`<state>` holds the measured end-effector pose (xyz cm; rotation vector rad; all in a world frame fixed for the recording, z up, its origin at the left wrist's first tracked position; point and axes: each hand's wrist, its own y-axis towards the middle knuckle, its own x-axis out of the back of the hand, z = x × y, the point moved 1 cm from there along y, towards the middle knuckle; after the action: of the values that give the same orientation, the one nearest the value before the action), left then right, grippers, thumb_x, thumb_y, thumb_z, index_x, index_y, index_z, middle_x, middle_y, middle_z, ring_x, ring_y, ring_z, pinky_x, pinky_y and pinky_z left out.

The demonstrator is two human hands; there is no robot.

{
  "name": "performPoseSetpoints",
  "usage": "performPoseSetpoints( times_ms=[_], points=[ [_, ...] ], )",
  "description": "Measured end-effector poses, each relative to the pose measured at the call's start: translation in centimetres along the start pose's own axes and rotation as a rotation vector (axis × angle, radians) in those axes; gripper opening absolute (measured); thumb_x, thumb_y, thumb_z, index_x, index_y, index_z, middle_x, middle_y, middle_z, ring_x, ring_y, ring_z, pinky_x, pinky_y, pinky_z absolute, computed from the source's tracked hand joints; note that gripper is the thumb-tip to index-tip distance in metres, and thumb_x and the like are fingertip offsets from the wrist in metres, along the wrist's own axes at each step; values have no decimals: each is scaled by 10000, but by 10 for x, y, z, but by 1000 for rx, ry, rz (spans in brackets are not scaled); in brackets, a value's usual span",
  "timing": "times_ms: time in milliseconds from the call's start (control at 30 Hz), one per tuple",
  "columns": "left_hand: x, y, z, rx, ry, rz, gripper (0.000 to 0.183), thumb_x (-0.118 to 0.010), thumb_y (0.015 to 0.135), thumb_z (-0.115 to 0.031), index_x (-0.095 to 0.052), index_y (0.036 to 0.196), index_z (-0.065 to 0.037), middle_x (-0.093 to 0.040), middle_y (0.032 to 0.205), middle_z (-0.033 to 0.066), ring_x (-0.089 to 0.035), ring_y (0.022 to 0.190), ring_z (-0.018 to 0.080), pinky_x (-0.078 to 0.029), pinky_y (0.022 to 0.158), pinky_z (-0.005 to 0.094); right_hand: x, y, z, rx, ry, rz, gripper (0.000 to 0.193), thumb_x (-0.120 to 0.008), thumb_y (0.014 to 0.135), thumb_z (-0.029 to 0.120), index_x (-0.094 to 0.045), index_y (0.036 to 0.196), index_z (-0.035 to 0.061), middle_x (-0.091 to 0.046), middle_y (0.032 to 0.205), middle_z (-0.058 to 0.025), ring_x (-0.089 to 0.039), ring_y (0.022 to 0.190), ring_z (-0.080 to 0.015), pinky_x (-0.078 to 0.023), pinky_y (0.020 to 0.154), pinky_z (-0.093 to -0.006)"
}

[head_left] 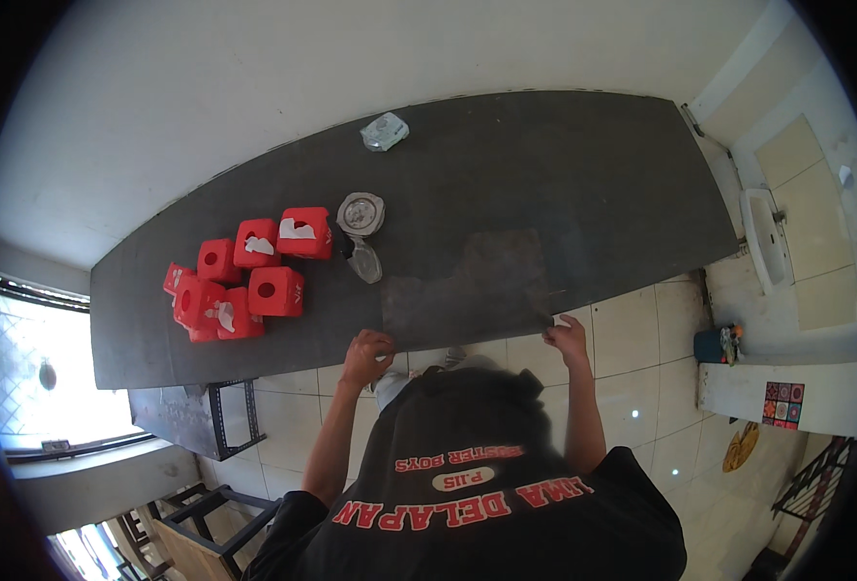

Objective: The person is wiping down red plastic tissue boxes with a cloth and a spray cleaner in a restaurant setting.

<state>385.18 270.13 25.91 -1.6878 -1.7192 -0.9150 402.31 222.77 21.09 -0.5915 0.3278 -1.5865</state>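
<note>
My left hand [368,356] rests at the front edge of the dark table [622,184], its fingers curled closed. Farther right, my right hand [568,336] is at the same edge, its fingers pinched together. Between them on the tabletop lies a darker, thin patch [467,286] with stepped straight edges; whether it is a clear sheet or a mark, I cannot tell. Its near corners lie close to both hands. What the fingers hold, if anything, is hidden. Left of the patch stands a round clear container [360,213] with its clear lid [364,261] flipped toward me.
Several red cube-shaped tissue boxes [276,291] with round holes cluster on the table's left, some with white tissue showing. A clear plastic packet [384,132] lies near the back wall. A white sink [764,240] hangs at right; a metal-framed stool [217,528] stands at lower left.
</note>
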Motion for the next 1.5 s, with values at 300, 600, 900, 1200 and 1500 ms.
performPoseSetpoints(
  times_ms=[300,600,900,1200,1500],
  points=[
    [4,22,-21,9,111,20,101,-840,738,-104,-771,809,-81,-723,961,57,-692,984,311,-567,896,460,1,-3,-16,-11,-80,-7,210,-685,937,40,-736,1137,1,-713,964,-43,-663,781,-139,-572,709,-298],
    [51,133,-111,-79,-304,11,536,-794,828,-53,-710,1355,-103,-702,1406,166,-650,1312,362,-534,1100,439,-84,-49,202,303,100,486,179,-494,915,63,-672,930,69,-603,933,28,-548,835,-82,-456,725,-268],
    [118,215,-167,-405,-312,289,304,-800,798,-63,-761,1097,-25,-579,1614,145,-307,1645,369,-347,1297,486,-100,-112,306,462,-301,807,180,-479,875,24,-652,913,49,-501,757,50,-467,734,-49,-386,669,-264],
    [142,221,-156,-74,-527,407,256,-828,928,-215,-730,1030,-2,-743,1006,86,-717,967,206,-563,938,379,-57,-61,339,706,34,473,209,-569,937,2,-738,1057,26,-673,897,19,-585,841,-55,-464,760,-256],
    [174,276,-164,-243,-280,-134,181,-703,1014,-92,-699,1174,-8,-760,1097,154,-741,1019,299,-558,921,425,-52,-54,394,991,-201,129,192,-564,1070,0,-753,1083,32,-765,1026,-37,-693,974,-125,-526,891,-294]
  ],
)
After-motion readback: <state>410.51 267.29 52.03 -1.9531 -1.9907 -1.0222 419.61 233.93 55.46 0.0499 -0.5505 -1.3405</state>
